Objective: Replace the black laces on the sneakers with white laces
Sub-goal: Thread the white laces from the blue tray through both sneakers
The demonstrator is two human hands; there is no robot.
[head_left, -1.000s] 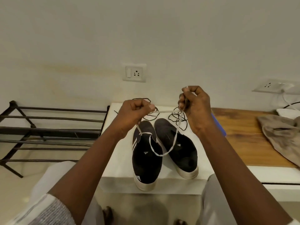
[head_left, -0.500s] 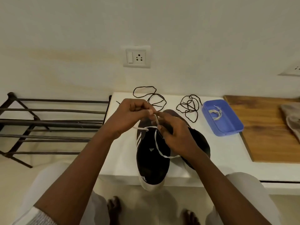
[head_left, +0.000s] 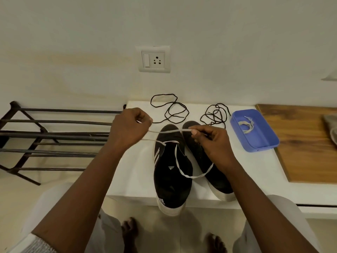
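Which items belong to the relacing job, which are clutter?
Job: black canvas sneakers, flat white lace held by left hand and right hand, loose black laces, blue plastic tray holding spare white lace.
Idle: black metal shoe rack, wooden board, white wall socket, beige cloth.

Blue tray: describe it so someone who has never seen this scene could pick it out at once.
Find the white table under the wall socket. At its right end, beside the wooden board, sits the blue tray. It is the only blue thing there, shallow and rectangular, with a bundled white lace inside.
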